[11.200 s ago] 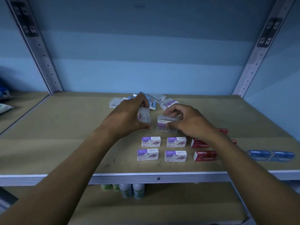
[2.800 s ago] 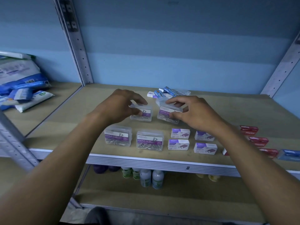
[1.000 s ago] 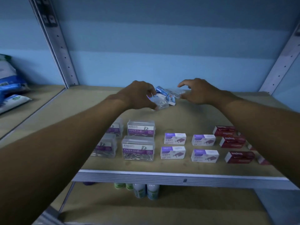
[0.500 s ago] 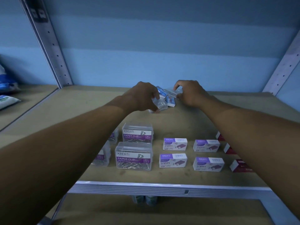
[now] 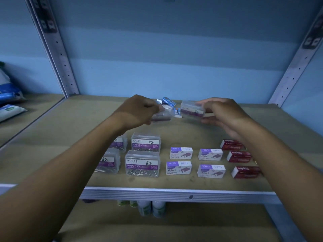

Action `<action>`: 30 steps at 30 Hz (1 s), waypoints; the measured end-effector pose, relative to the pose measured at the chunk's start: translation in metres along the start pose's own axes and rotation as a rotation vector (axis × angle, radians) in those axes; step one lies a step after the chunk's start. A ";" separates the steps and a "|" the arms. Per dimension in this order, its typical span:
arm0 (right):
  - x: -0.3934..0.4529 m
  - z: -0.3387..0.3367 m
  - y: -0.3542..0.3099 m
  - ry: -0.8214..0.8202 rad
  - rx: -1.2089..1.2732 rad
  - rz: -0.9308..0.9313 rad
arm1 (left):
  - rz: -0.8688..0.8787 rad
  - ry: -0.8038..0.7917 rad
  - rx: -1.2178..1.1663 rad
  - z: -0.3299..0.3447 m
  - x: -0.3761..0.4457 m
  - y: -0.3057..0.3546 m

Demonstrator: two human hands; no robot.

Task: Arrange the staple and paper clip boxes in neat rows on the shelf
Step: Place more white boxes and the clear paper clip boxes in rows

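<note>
My left hand (image 5: 139, 109) grips a clear paper clip box (image 5: 162, 115) above the back of the shelf (image 5: 52, 137). My right hand (image 5: 222, 110) holds a second clear paper clip box (image 5: 192, 110) lifted beside it. Between them lies a small heap with a blue staple box (image 5: 168, 100). Near the front stand several clear paper clip boxes (image 5: 142, 165) in rows, then purple-and-white staple boxes (image 5: 179, 167), then red staple boxes (image 5: 244, 171), partly hidden by my right forearm.
A metal lip (image 5: 174, 194) edges the shelf front. Perforated uprights stand at the back left (image 5: 64, 67) and back right (image 5: 293, 70). Bottles (image 5: 152, 207) stand on the lower shelf. Blue and white packets (image 5: 8, 102) lie on the neighbouring shelf at left.
Both hands have lifted a clear paper clip box each from the heap at the back and drawn slightly towards me and apart.
</note>
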State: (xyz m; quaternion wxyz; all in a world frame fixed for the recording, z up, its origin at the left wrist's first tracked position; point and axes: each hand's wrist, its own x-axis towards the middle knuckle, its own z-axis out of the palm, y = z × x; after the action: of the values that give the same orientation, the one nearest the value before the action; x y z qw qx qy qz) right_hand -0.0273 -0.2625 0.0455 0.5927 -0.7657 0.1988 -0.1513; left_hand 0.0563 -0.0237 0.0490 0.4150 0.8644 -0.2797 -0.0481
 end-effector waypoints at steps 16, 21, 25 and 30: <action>-0.029 0.002 0.007 -0.148 -0.102 0.141 | -0.132 -0.074 0.193 -0.003 -0.008 -0.005; -0.024 0.005 0.012 -0.111 -0.259 0.096 | -0.108 -0.112 0.325 0.000 -0.002 -0.008; -0.024 0.004 0.008 -0.101 -0.326 0.053 | -0.086 -0.118 0.333 0.001 -0.001 -0.005; -0.033 0.000 -0.002 -0.220 -0.502 -0.123 | -0.052 -0.144 0.362 0.006 0.005 0.000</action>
State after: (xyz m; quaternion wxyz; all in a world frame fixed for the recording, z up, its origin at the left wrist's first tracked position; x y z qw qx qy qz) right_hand -0.0561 -0.2461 0.0477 0.3920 -0.9111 0.1177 -0.0490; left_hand 0.0587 -0.0302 0.0457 0.2303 0.9262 -0.2904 -0.0696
